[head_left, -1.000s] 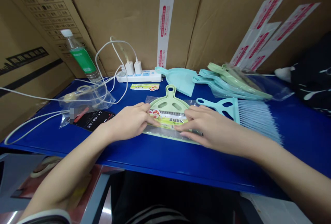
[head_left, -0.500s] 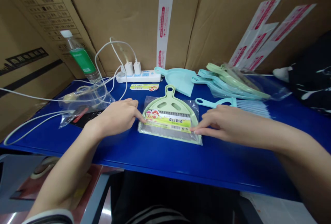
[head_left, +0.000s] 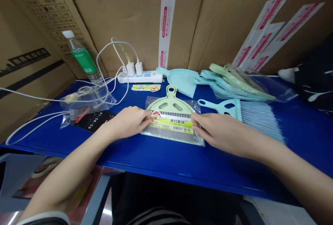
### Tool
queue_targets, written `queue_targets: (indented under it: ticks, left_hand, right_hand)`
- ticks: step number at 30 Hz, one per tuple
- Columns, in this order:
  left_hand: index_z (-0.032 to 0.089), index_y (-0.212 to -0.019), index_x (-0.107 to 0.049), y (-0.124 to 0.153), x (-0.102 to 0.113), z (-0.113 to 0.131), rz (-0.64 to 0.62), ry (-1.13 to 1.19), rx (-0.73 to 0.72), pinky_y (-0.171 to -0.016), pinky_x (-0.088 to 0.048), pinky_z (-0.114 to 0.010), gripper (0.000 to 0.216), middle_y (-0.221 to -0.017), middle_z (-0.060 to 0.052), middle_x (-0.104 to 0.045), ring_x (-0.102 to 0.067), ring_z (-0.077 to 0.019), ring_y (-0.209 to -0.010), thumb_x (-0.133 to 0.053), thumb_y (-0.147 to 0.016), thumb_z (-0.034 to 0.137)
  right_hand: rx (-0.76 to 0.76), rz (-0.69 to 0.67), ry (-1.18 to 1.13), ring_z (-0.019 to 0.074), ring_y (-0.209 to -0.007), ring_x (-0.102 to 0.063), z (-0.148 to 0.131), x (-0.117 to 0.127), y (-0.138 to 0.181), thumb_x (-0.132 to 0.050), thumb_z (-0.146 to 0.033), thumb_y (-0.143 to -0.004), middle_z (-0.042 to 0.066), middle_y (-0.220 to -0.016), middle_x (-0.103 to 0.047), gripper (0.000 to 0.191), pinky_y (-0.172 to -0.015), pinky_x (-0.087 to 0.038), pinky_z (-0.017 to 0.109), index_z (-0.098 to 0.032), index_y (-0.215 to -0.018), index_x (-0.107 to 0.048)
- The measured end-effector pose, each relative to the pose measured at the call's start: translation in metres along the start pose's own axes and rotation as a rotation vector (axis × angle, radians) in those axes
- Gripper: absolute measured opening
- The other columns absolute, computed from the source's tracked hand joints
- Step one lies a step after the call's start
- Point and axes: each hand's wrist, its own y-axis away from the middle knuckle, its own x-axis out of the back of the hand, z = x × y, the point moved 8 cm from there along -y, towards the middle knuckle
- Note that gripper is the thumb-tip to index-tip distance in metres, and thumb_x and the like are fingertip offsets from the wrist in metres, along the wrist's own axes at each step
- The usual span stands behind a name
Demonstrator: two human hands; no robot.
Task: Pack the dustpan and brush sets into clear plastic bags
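A light green dustpan (head_left: 171,99) with a dark-bristled brush in it lies in a clear bag on the blue table, handle away from me. Across its middle runs a printed paper label (head_left: 173,122) with mushrooms on it. My left hand (head_left: 131,121) pinches the label's left end, thumb and fingers together. At the opposite end my right hand (head_left: 210,128) pinches it too, fingers curled. Whether the label lies inside or on top of the bag I cannot tell. Close beyond my right hand rests a light blue brush (head_left: 232,109).
Behind lie a blue dustpan (head_left: 182,79), a pile of bagged dustpans (head_left: 234,83), another label (head_left: 146,87) and a power strip (head_left: 143,77). On the left are white cables, a bottle (head_left: 84,60), a plastic bag (head_left: 87,96) and a phone (head_left: 95,121). Cardboard boxes (head_left: 130,17) stand behind.
Both hands have gone from outstretched fingertips at the label's ends to a pinch there. My right hand has come lower, so more of the blue brush shows. The package has barely moved.
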Motion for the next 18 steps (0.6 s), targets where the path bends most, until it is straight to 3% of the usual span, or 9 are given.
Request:
queue_targets:
  ticks: [6,9,18]
  left_hand:
    - [0.018,-0.084,-0.054,-0.0017,-0.0011,-0.0020,0.003,-0.086,0.073,-0.052,-0.028,-0.028,0.012,-0.060,0.001,-0.055,-0.053,-0.0167,-0.054,-0.043,-0.089,0.020]
    - [0.017,-0.093,-0.052,-0.0020,0.0006,-0.0047,0.030,-0.105,0.093,-0.052,-0.027,-0.027,0.013,-0.059,0.002,-0.054,-0.054,-0.0176,-0.056,-0.047,-0.082,0.016]
    - [0.020,-0.092,-0.046,-0.0022,-0.0022,-0.0073,-0.021,-0.024,0.110,-0.051,-0.027,-0.026,0.016,-0.055,0.006,-0.046,-0.048,-0.0138,-0.051,-0.048,-0.077,0.014]
  right_hand:
    - [-0.086,0.028,0.050,0.0154,-0.052,-0.051,-0.0001,0.0033,-0.0029,-0.043,-0.014,-0.080,0.001,-0.059,-0.057,0.013,-0.047,-0.024,0.027,-0.022,-0.071,-0.040]
    - [-0.115,0.024,0.004,0.0142,-0.050,-0.048,0.0017,0.0021,-0.0039,-0.045,-0.012,-0.076,-0.001,-0.055,-0.051,0.016,-0.047,-0.024,0.026,-0.023,-0.070,-0.036]
    - [-0.136,-0.060,-0.071,0.0149,-0.058,-0.046,0.0073,-0.0017,-0.0075,-0.047,-0.005,-0.077,-0.004,-0.059,-0.045,0.031,-0.053,-0.026,0.026,-0.025,-0.069,-0.026]
